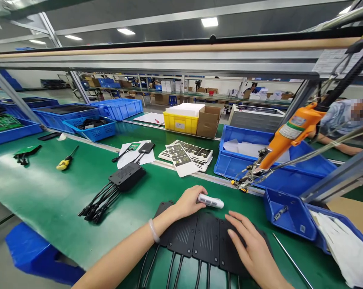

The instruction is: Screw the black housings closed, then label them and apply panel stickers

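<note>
A row of several flat black plastic modules (199,237) with black cables lies on the green belt right in front of me. My left hand (189,200) rests at the far edge of the row and is closed around a small white cylinder (211,201). My right hand (249,245) lies flat, fingers spread, on the rightmost modules and holds nothing. A pale bangle sits on my left wrist.
Another black module with a cable bundle (125,176) lies to the left. A yellow-handled screwdriver (65,161), printed label sheets (187,154), blue bins (288,214) and a hanging orange electric screwdriver (286,136) surround the spot. A person sits at the far right (344,120).
</note>
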A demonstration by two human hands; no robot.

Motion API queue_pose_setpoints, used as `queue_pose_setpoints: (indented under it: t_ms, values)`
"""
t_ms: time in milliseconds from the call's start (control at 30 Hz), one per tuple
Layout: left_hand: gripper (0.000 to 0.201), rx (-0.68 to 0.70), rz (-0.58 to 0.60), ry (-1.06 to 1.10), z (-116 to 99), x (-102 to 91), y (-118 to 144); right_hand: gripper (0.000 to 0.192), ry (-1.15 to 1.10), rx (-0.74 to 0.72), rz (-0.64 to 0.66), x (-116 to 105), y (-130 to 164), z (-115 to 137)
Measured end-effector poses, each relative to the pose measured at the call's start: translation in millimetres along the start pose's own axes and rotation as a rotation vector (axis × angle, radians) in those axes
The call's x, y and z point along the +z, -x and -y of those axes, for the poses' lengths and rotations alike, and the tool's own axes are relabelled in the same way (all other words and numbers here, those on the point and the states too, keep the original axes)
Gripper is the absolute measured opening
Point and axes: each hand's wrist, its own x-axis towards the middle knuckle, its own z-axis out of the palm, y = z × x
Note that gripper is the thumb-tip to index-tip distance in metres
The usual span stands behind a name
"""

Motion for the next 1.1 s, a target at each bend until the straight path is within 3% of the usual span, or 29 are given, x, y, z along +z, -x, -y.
queue_pose_setpoints:
  t_ms: [200,300,400,567,667,800,1100]
  values:
    - [0.024,0.11,-0.01,0.186,-42,-3.1,32,0.017,-0.258,0.187,-0.131,11,-21,7]
    - [0.025,0.098,0.017,0.357,-49,-1.8,44,0.003,-0.371,0.224,-0.166,9,-19,11]
    - [0.018,0.08,0.004,0.482,-52,2.0,51,0.008,-0.436,0.234,-0.181,4,-17,15]
    - [0.016,0.042,-0.044,0.553,-62,3.1,64,0.015,-0.505,0.225,-0.163,-7,-14,23]
    - [0.015,0.003,-0.069,0.545,-69,0.6,75,0.008,-0.565,0.279,-0.103,-17,-11,27]
    - [0.015,-0.036,-0.096,0.523,-76,1.5,89,0.006,-0.541,0.342,-0.089,-29,-3,30]
    - [0.014,-0.159,-0.102,0.575,-86,13.6,112,0.013,-0.428,0.236,-0.076,-37,16,36]
